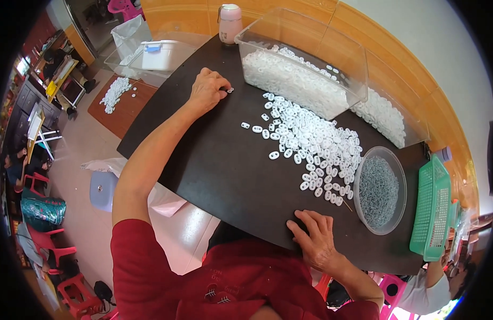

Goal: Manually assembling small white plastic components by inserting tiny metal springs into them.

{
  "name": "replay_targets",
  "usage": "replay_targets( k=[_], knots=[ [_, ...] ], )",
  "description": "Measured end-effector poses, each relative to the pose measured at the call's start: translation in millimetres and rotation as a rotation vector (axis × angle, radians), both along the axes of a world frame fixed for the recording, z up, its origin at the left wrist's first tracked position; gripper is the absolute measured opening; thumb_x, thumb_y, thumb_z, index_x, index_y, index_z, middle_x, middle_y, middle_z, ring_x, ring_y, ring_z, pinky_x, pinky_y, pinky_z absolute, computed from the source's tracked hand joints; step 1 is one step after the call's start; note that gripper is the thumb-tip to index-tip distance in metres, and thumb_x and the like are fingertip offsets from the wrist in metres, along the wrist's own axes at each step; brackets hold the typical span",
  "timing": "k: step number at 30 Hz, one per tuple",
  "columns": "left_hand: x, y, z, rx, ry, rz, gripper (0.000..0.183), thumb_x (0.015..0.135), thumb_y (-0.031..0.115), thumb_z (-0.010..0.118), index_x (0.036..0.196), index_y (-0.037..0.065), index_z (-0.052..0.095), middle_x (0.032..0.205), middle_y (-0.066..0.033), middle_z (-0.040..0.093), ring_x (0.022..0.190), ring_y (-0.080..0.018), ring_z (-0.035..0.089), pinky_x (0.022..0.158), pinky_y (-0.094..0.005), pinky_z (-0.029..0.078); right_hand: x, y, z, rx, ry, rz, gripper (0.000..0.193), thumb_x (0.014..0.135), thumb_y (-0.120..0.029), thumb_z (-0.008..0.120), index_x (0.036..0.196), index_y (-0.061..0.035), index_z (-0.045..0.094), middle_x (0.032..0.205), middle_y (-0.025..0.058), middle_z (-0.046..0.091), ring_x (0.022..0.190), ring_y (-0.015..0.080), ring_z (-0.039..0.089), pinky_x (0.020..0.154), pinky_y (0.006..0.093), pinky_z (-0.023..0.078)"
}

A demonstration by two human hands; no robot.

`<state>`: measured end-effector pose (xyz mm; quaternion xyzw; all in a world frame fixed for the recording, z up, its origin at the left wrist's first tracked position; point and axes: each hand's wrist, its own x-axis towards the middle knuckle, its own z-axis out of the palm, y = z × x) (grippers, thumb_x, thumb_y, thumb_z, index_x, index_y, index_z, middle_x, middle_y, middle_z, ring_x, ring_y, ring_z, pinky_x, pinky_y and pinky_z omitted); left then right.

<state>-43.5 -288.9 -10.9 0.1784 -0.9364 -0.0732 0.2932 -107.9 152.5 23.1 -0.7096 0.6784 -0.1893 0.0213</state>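
Observation:
My left hand [208, 89] is stretched far out over the dark table, fingers curled together. At its fingertips a small white plastic piece [230, 90] shows, partly covered by the fingers. My right hand [314, 238] rests at the near table edge, fingers apart and holding nothing. Between the hands, toward the right, spreads a pile of white oval plastic pieces with two holes [310, 130]. Several of them lie loose at its left side. Right of the pile stands a round clear bowl [358, 186] full of small grey screws [382, 192].
Behind the pile, a clear bin [300, 40] of white pieces leans on the table beside another clear bin [411, 114]. A pink flask [230, 24] stands at the back. At right is a green basket [432, 208]. A thin stick [348, 206] lies by the bowl. Other people sit farther off.

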Motion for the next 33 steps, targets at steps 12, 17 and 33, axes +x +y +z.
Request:
replay_targets(
  k=[12,17,33],
  knots=[
    [-3.5,6.9,5.2,0.073,-0.033,0.043,0.018,0.065,0.010,0.072,0.082,0.011,0.066,0.085,-0.0053,0.057,0.090,-0.0269,0.048,0.079,-0.0372,0.043,0.8,1.5,-3.1,-0.035,0.041,-0.004,0.050,0.064,-0.001,0.061,0.114,-0.0044,0.057,0.121,0.0163,0.050,0.105,0.0323,0.050,0.080,0.0422,0.038],
    [-17.4,-0.9,9.8,0.137,-0.083,0.101,0.018,0.065,0.010,0.072,0.078,0.007,0.061,0.087,-0.0067,0.058,0.088,-0.0278,0.049,0.078,-0.0376,0.042,2.6,2.3,-3.8,-0.042,0.042,-0.019,0.054,0.059,-0.002,0.057,0.113,-0.0035,0.058,0.121,0.0165,0.050,0.106,0.0322,0.050,0.081,0.0423,0.037],
    [-9.1,-1.8,18.4,0.184,0.010,0.095,0.021,0.073,0.012,0.067,0.094,0.010,0.066,0.084,-0.0076,0.064,0.086,-0.0277,0.058,0.074,-0.0362,0.047,-4.6,-0.4,-1.3,-0.027,0.000,-0.009,0.052,0.060,-0.003,0.060,0.112,-0.0049,0.059,0.121,0.0156,0.051,0.104,0.0313,0.050,0.079,0.0415,0.037]
  ],
)
